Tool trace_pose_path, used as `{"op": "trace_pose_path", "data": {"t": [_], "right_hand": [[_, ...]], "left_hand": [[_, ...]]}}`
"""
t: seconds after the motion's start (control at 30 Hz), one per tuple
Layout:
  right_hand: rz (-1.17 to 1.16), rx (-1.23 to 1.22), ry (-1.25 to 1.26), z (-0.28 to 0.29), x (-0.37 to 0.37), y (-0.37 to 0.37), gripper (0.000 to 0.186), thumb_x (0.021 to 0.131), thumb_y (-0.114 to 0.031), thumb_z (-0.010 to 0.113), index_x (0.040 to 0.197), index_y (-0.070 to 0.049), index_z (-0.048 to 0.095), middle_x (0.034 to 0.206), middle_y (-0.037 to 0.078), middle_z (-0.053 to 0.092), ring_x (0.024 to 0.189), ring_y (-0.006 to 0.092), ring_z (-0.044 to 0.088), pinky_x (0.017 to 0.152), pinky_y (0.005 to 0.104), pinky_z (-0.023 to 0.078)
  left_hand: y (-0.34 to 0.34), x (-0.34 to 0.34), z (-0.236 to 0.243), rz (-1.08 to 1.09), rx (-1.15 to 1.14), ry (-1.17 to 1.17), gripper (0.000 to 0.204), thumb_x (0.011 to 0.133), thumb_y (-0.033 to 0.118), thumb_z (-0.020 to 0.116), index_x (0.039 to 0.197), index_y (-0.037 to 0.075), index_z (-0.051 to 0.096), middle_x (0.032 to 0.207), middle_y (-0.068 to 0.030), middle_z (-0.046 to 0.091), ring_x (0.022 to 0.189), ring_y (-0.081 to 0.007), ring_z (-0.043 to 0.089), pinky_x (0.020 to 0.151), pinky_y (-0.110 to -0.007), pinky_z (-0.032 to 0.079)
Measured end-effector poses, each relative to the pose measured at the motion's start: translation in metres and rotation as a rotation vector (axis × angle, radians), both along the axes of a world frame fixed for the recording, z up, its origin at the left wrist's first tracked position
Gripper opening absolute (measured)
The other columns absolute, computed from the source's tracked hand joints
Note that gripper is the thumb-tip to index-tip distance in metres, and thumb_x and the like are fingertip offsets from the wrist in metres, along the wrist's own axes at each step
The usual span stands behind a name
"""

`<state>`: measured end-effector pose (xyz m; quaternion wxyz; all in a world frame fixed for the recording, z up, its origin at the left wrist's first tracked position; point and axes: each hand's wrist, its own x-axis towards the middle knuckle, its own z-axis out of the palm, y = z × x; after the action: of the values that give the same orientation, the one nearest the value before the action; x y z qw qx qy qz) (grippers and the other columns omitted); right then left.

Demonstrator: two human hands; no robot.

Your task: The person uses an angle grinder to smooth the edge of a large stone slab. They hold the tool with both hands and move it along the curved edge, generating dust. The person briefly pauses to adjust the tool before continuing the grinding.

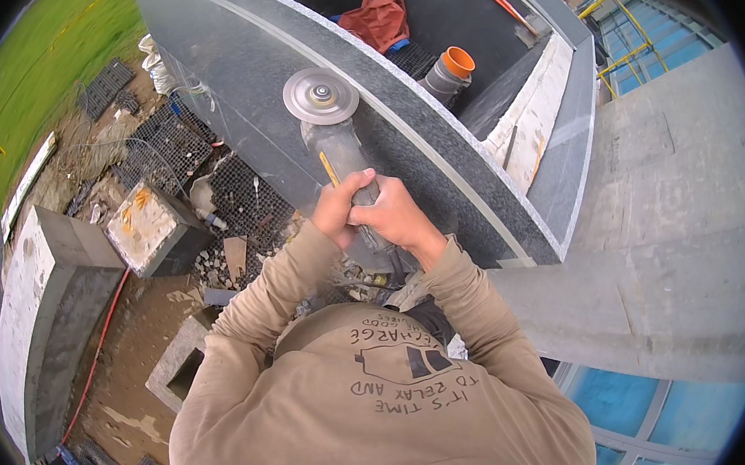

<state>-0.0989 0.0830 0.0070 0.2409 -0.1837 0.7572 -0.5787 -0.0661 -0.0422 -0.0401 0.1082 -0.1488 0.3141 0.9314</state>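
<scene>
The tan-sleeved left arm (259, 300) and right arm (490, 311) slant inward, converging ahead of the torso (364, 437). The left hand (341, 207) and right hand (399, 214) meet, touching, with fingers (356, 182) curled into a closed grip; the right wrist (430, 249) shows bare beyond its cuff

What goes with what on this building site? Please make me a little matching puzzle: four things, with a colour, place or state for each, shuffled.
Things
1. Angle grinder
2. Pipe
3. Cloth
4. Grass

Descriptions
A. Red and bunched up
B. Green, toward the upper left of the picture
C. Gripped with the left hand and right hand
D. Grey with an orange mouth

Right pairs: 1-C, 2-D, 3-A, 4-B
</scene>
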Motion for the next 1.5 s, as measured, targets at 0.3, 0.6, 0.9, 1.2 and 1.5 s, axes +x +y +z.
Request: {"op": "trace_pose_path", "data": {"t": [0.3,0.6,0.9,1.2,1.5], "right_hand": [[0.005,-0.025,-0.041,-0.004,-0.013,-0.014,0.042,0.069,-0.012,0.074,0.104,0.011,0.063,0.09,0.012,0.067,0.082,0.0155,0.062,0.071,0.0312,0.051],[0.042,-0.011,-0.061,-0.002,-0.025,-0.025,0.042,0.072,-0.008,0.071,0.107,0.012,0.062,0.093,0.012,0.067,0.082,0.0165,0.064,0.071,0.0299,0.051],[0.045,0.014,-0.069,0.004,-0.039,-0.048,0.045,0.071,-0.011,0.072,0.109,0.013,0.062,0.097,0.012,0.067,0.083,0.0164,0.064,0.071,0.0299,0.051],[0.083,-0.007,-0.11,0.007,-0.056,-0.066,0.047,0.072,-0.013,0.075,0.107,0.014,0.062,0.094,0.013,0.067,0.08,0.0156,0.064,0.068,0.0292,0.051],[0.053,0.031,-0.077,0.001,-0.074,-0.082,0.044,0.074,-0.016,0.074,0.104,0.014,0.062,0.088,0.012,0.068,0.074,0.0157,0.066,0.062,0.0287,0.051]], "left_hand": [[-0.015,-0.012,0.0,-0.008,0.01,0.022,0.031,0.089,0.03,0.071,0.11,0.008,0.062,0.099,-0.0023,0.066,0.09,-0.0144,0.064,0.081,-0.033,0.051],[-0.025,-0.023,-0.002,0.004,0.001,0.01,0.032,0.09,0.032,0.071,0.11,0.009,0.062,0.101,-0.003,0.065,0.092,-0.0148,0.063,0.084,-0.033,0.05],[-0.045,-0.039,-0.002,0.025,0.024,-0.004,0.034,0.088,0.032,0.073,0.11,0.007,0.062,0.1,-0.0048,0.066,0.091,-0.0167,0.064,0.085,-0.035,0.05],[-0.065,-0.057,-0.004,0.017,0.026,0.018,0.035,0.087,0.034,0.073,0.109,0.008,0.062,0.101,-0.0052,0.067,0.09,-0.0173,0.064,0.086,-0.035,0.05],[-0.079,-0.072,0.002,0.016,0.011,0.037,0.036,0.087,0.034,0.073,0.11,0.008,0.062,0.099,-0.0049,0.068,0.089,-0.0171,0.065,0.086,-0.035,0.051]]}}
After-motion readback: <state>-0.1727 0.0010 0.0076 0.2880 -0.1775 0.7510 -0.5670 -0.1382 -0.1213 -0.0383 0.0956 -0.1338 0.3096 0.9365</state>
